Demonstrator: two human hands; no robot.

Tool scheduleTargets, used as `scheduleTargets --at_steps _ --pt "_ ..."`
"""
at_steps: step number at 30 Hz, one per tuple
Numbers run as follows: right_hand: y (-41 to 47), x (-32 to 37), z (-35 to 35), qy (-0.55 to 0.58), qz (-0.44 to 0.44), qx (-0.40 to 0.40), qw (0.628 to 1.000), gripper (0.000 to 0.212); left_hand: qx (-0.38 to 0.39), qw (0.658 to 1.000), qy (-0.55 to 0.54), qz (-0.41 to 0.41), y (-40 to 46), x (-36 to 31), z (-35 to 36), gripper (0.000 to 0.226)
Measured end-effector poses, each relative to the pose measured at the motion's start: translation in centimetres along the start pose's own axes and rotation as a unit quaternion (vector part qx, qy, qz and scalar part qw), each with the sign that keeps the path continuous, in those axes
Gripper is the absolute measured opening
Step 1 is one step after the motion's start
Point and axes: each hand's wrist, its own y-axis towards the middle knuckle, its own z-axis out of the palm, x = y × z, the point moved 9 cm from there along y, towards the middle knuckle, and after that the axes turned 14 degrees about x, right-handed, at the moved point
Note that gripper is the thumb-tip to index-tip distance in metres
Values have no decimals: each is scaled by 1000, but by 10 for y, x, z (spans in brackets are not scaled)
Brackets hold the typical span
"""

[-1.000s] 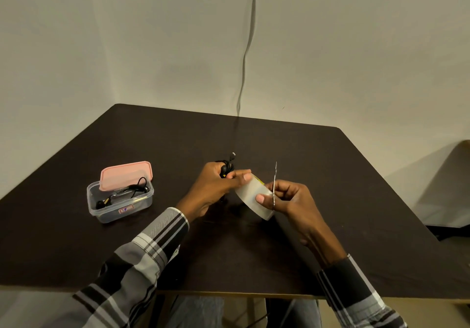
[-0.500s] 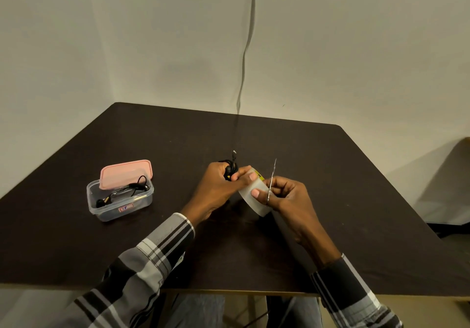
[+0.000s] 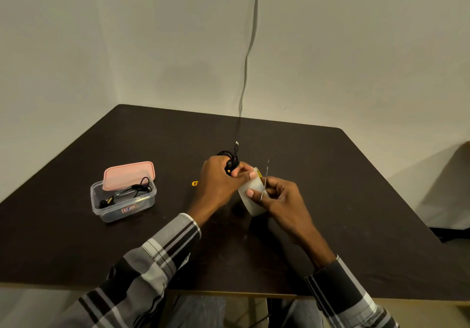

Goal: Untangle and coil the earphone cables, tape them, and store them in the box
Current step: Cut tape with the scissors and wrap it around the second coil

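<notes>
Since the earlier frames, both hands have been drawn closer together at the centre of the frame, and a small yellow piece point(image 3: 194, 183) has been uncovered on the table point(image 3: 356, 200) just left of the left wrist; what it is cannot be made out. In the head view, one coiled black earphone cable point(image 3: 230, 158) is largely hidden inside the left hand point(image 3: 220, 179), only a few loops and a plug tip being seen above the knuckles. One roll of clear tape point(image 3: 251, 198) is partly covered by the fingers of both hands, and its lower edge is seen below them. One pair of scissors point(image 3: 265, 182) is seen edge-on as a thin metal line, so whether the blades are apart cannot be told; the handles are hidden in the right hand point(image 3: 282, 200). One clear box point(image 3: 123, 204) stands at the left of the frame, well apart from the hands, with one pink lid point(image 3: 128, 175) laid askew on its far rim and one dark earphone set point(image 3: 127, 191) inside it. The left hand is curled round the coil, with its fingertips pressed on the roll. The right hand is curled round the scissors, held upright against the roll. Both checked sleeves are cut off by the lower edge.
</notes>
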Motion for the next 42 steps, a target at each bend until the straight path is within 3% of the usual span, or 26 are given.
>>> scheduleTargets --at_steps 8,12,14,35,42 --pt "4 0 3 -81 5 16 997 11 12 999 42 -31 6 4 -5 21" --pt "7 -3 3 -124 17 3 992 4 -10 998 65 -22 2 3 -9 46" --pt "9 -5 4 -147 24 -1 989 11 -17 997 69 -17 -3 1 -9 50" --pt "17 -2 8 -216 25 -11 976 12 -39 995 88 -16 -11 3 -13 49" --pt "25 -1 -1 -252 10 -33 967 27 -28 994 95 -40 -27 -2 3 43"
